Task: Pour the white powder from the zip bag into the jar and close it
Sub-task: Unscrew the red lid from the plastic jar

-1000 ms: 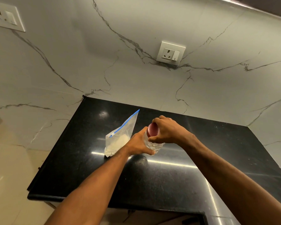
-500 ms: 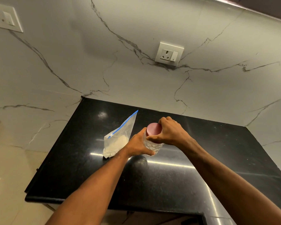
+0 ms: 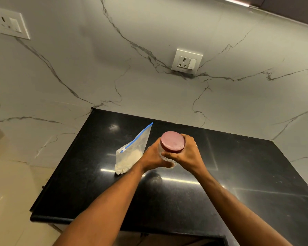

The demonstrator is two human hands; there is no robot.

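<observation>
Black stone forms the surface point(image 3: 167, 201), where both hands meet on a clear jar point(image 3: 161, 152): the left hand point(image 3: 154, 158) wraps its body, and the right hand point(image 3: 186, 153) grips its maroon lid point(image 3: 172, 140). Just left of them, a zip bag point(image 3: 132, 153) with white powder point(image 3: 127, 159) stands tilted.

Both hands point(image 3: 154, 157) point(image 3: 187, 153) grip lidded jar point(image 3: 163, 154).

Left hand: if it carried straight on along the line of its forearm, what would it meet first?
The left hand already grips the jar, so the jar comes first. Beyond it the black counter looks free up to the marble wall, though depth is unclear.
</observation>
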